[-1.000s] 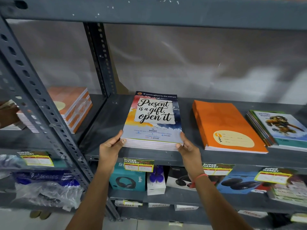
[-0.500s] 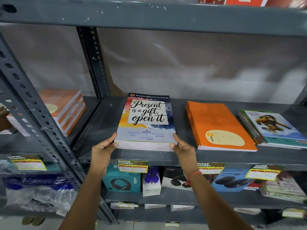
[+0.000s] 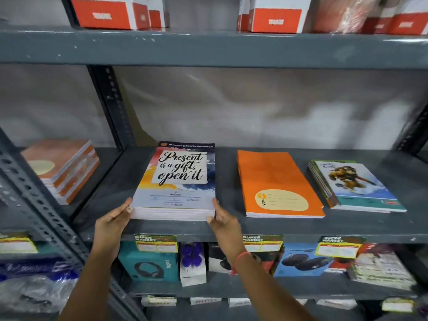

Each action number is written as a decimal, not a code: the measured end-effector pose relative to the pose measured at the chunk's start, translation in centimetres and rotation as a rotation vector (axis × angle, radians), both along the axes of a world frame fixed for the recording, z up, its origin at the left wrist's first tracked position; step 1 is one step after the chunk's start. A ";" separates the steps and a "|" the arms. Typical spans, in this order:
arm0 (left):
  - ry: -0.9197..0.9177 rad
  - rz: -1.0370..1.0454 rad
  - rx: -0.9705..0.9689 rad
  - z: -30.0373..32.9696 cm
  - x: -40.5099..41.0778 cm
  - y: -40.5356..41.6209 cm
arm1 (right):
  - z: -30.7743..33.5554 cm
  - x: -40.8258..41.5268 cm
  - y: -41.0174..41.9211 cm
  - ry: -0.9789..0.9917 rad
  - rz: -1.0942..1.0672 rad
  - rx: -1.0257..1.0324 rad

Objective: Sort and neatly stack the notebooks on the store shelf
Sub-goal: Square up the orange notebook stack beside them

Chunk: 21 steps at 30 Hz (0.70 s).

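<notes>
A stack of notebooks (image 3: 178,181) with a "Present is a gift, open it" cover lies flat on the grey metal shelf (image 3: 347,225), near its front edge. My left hand (image 3: 111,224) presses the stack's near left corner. Against the near right corner sits my right hand (image 3: 223,222), so the stack is squeezed between both. To the right lie an orange notebook stack (image 3: 275,181) and, further right, a stack with a cartoon cover (image 3: 356,186).
A perforated upright post (image 3: 111,105) separates this bay from the left one, where another orange-and-white notebook stack (image 3: 62,167) lies. Red-and-white boxes (image 3: 104,13) stand on the shelf above. Below are a headphone box (image 3: 148,262), other packaged goods and price tags.
My view has tilted upward, so the top shelf's boxes show. Both hands stay at the stack's near corners; the stack has barely moved.
</notes>
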<state>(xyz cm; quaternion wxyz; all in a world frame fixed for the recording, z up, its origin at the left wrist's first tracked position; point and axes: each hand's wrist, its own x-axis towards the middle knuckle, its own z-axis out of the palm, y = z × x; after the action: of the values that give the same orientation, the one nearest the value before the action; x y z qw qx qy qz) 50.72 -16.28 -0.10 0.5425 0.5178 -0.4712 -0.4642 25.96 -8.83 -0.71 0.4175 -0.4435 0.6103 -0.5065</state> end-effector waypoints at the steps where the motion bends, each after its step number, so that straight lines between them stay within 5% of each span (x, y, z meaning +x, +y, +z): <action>1: -0.005 0.009 0.009 0.1 -0.2 0.1 | 0.1 -0.2 0.0 -0.010 0.023 0.000; 5: -0.049 0.187 0.012 0.7 -1.6 0.8 | 1.8 -1.4 1.1 -0.029 0.175 -0.043; 9: -0.183 0.588 -0.218 2.2 -9.3 5.0 | 3.1 -7.0 5.2 0.300 0.030 -0.346; 12: -0.253 0.281 -0.250 2.2 -17.4 8.4 | 3.8 -13.3 7.4 0.274 -0.292 -0.453; 15: -0.189 0.006 -0.171 1.9 -23.7 9.5 | 3.4 -18.7 7.7 0.101 -0.470 -0.338; 21: -0.057 -0.087 0.017 1.9 -29.5 9.4 | 2.0 -22.4 5.7 -0.131 -0.188 -0.074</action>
<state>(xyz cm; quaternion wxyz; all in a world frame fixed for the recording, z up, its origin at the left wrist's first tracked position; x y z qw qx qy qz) 21.18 -6.89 1.78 0.5037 0.5144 -0.5047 -0.4765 3.58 -3.11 1.28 0.3908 -0.3653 0.6014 -0.5934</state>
